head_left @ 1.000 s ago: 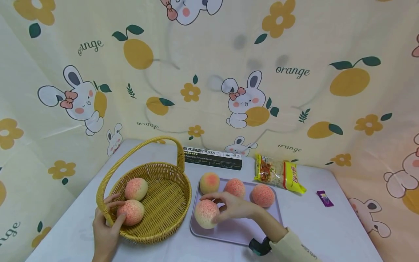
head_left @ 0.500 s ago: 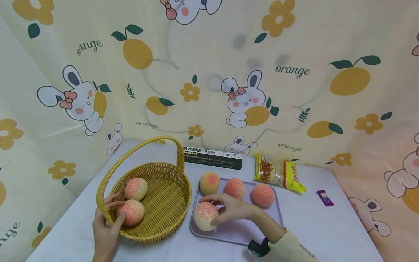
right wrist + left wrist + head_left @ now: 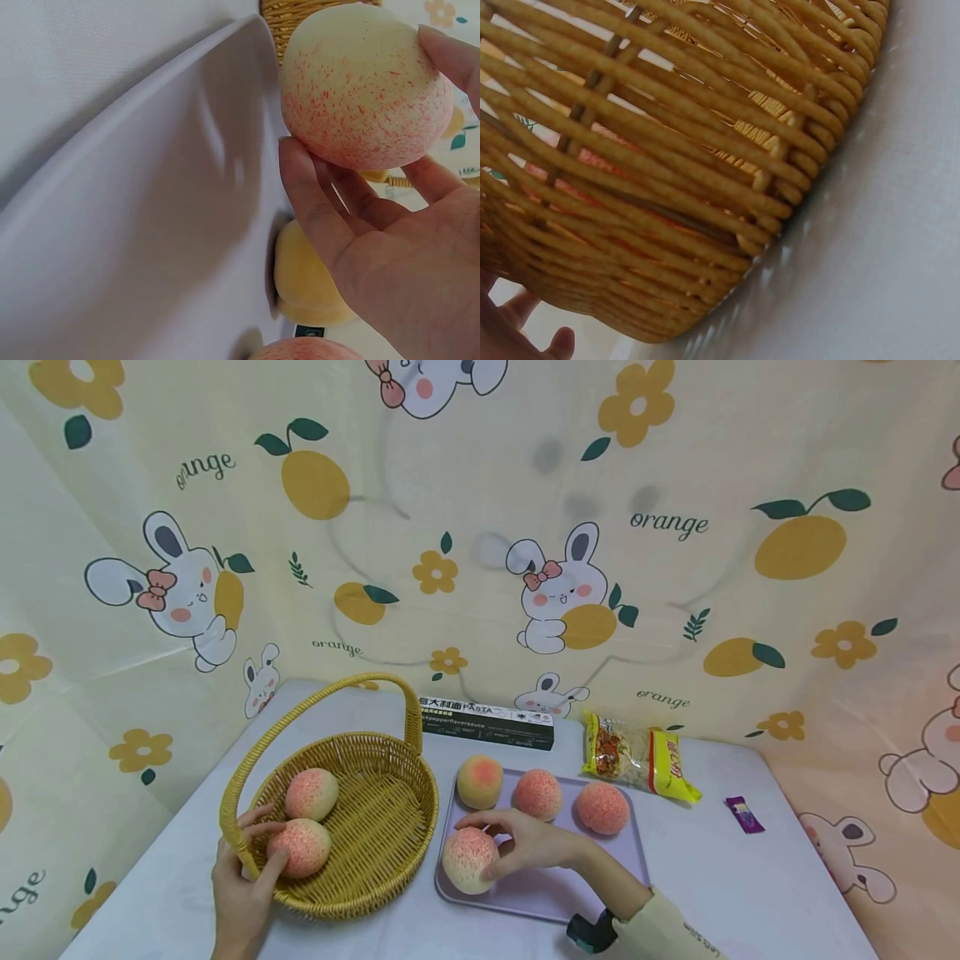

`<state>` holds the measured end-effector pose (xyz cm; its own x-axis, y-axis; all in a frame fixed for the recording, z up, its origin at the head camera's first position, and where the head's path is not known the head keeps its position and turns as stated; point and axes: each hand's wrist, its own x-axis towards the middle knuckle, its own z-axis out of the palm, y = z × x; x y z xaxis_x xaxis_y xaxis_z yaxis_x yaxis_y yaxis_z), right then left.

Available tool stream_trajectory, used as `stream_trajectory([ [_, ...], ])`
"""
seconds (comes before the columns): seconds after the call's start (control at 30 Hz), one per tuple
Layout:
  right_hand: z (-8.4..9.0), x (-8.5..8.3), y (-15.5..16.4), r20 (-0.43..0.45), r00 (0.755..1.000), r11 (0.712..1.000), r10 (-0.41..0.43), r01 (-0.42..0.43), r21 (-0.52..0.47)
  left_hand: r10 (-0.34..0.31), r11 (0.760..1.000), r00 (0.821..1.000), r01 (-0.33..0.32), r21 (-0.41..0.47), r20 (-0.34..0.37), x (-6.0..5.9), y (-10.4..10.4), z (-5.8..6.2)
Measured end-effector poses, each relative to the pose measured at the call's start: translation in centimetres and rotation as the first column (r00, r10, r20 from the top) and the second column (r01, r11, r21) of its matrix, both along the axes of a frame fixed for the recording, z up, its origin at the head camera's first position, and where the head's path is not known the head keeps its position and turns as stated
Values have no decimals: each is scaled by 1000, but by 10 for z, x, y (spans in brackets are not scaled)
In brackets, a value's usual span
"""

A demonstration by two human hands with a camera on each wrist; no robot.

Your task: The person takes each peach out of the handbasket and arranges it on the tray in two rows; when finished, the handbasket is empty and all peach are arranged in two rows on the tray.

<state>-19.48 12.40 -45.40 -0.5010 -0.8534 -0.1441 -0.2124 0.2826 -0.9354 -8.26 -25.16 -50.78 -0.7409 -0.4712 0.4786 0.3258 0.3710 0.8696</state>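
My right hand [image 3: 528,845] pinches a pink-and-cream peach [image 3: 470,860] between thumb and fingers over the near left corner of the lilac tray [image 3: 525,897]. The right wrist view shows the same peach [image 3: 364,90] at the fingertips. At the left, my left hand [image 3: 243,881] grips the near left rim of the yellow wicker basket [image 3: 375,827], by the foot of its handle. Inside the basket lie two peaches, one [image 3: 299,848] by the left fingers and another [image 3: 312,793] behind it. Woven basket wall [image 3: 667,150] fills most of the left wrist view.
Along the tray's far side sit a yellow peach [image 3: 480,782] and two redder ones [image 3: 537,794] [image 3: 603,807]. Behind stand a black pasta box [image 3: 487,727] and a yellow food bag [image 3: 641,758]. A small purple packet [image 3: 744,815] lies at the right. A printed cloth hangs at the back.
My right hand has shifted the peach slightly left and lower, toward the tray's near left corner. The left hand and the basket have stayed in place.
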Motion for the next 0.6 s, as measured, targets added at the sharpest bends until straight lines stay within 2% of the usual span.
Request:
stream_trajectory([
  [0.6,-8,1,1,0,1000,1000,-3,3,-7,20,1000,999,-20,-6,47,0,0,-1],
])
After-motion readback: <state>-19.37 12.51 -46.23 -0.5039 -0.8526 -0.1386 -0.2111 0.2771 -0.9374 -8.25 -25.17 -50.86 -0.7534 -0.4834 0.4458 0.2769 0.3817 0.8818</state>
